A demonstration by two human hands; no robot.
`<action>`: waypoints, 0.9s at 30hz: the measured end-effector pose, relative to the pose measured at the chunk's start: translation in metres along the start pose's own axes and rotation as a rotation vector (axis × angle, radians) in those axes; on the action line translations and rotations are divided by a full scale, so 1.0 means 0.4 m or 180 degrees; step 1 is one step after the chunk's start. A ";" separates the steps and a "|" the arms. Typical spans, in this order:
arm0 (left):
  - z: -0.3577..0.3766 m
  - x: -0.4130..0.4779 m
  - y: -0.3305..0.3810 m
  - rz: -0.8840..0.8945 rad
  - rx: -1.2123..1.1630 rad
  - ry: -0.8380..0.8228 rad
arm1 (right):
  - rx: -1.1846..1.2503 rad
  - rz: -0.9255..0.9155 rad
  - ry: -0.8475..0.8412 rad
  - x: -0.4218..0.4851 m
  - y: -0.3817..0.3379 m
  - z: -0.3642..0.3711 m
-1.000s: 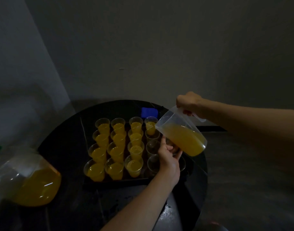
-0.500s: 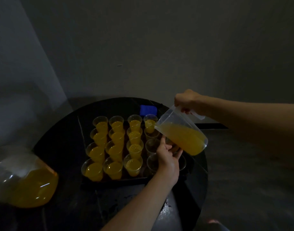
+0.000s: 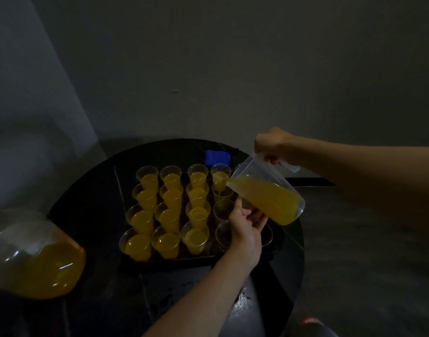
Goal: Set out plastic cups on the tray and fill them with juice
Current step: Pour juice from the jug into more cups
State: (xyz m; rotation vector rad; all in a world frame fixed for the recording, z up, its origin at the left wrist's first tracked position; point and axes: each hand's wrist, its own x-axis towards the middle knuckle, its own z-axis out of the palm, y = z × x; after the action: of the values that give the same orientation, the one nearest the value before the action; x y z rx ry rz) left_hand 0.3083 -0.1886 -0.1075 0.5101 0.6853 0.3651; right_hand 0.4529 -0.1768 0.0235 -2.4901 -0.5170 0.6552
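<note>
One round black table (image 3: 92,203) under tray (image 3: 172,260), grey wall (image 3: 233,69) behind.

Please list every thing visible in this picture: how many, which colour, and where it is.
filled cups: thirteen, clear with orange juice, tray's left and far part.
empty cups: at least three, clear, tray's right part.
tray: one, dark, on the table.
table: one, black, round.
jug: one, clear, orange juice inside, tilted over a cup.
large container: one, clear with orange juice, lower left.
blue object: one, behind the tray.
right hand: holds the jug's handle.
left hand: grips one of the empty cups, under the jug.
</note>
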 end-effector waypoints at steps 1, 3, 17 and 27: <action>-0.002 0.000 0.000 -0.0001 0.0005 -0.0005 | 0.0004 0.0000 -0.0015 0.000 0.000 0.001; -0.002 0.002 -0.002 -0.0021 0.0018 -0.0009 | -0.0022 0.0001 -0.0029 -0.003 0.001 -0.001; 0.002 -0.011 0.000 -0.0097 0.0026 -0.0051 | -0.0161 0.0096 -0.0081 -0.023 -0.005 -0.020; 0.002 -0.018 0.005 -0.0082 0.0048 -0.0051 | -0.0215 0.0189 -0.0062 -0.033 -0.013 -0.014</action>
State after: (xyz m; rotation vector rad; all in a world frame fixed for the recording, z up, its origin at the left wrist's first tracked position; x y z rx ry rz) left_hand 0.3035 -0.1907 -0.1022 0.5176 0.6791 0.3315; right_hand 0.4440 -0.1813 0.0353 -2.5733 -0.4815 0.6963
